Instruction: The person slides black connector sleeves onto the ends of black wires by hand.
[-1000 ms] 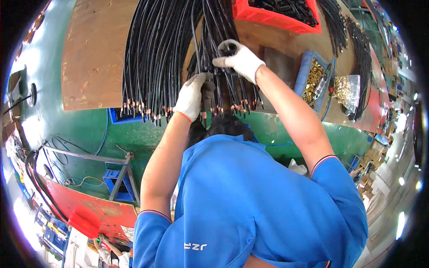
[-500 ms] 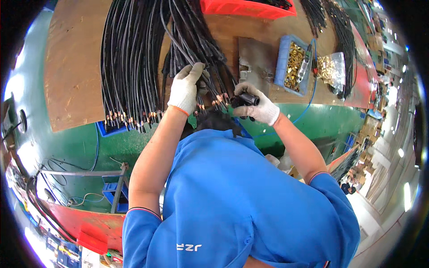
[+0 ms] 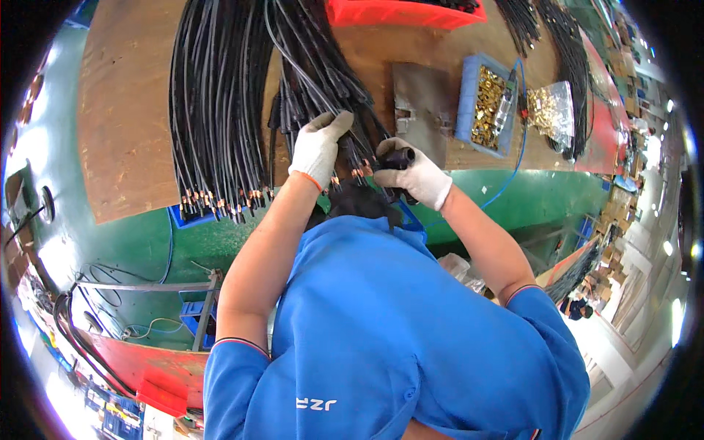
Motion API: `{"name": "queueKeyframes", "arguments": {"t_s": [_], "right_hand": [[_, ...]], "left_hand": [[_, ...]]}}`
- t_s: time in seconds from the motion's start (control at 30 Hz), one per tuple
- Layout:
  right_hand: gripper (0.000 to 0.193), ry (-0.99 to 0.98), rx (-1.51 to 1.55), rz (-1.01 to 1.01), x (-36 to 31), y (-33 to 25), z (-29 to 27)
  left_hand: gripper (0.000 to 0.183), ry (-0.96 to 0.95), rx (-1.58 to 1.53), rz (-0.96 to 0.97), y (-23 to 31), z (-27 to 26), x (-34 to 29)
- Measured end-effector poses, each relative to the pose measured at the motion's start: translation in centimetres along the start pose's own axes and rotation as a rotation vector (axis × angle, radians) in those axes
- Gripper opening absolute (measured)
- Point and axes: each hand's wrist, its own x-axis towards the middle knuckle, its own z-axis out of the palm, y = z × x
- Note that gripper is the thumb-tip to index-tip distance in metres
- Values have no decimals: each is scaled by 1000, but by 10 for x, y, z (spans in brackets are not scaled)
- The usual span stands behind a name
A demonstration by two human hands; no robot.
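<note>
Head view: white lettering (image 3: 316,404), black cables (image 3: 326,73)

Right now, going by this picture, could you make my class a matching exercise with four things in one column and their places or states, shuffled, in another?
Things
1. Left hand
2. Red bin
3. Right hand
4. Blue tray

Places or states
A. Between a dark plate and a clear bag
B. Holding a black tube
C. Touching black cables
D. At the picture's upper edge

Pairs: 1-C, 2-D, 3-B, 4-A
</note>
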Motion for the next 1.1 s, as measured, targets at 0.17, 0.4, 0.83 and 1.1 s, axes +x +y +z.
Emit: {"name": "queueKeyframes", "arguments": {"t_s": [0.17, 0.4, 0.83, 1.1], "right_hand": [[41, -59, 197, -46, 38, 9, 7], [46, 145, -240, -172, 117, -25, 14], [49, 53, -532, -549, 172, -72, 20], [32, 235, -360, -467, 127, -40, 28]], "left_hand": [[60, -115, 189, -44, 14, -6, -7], [63, 12, -51, -60, -21, -3, -18], [42, 424, 439, 372, -28, -53, -37], [59, 824, 1210, 532, -16, -111, 16]]}}
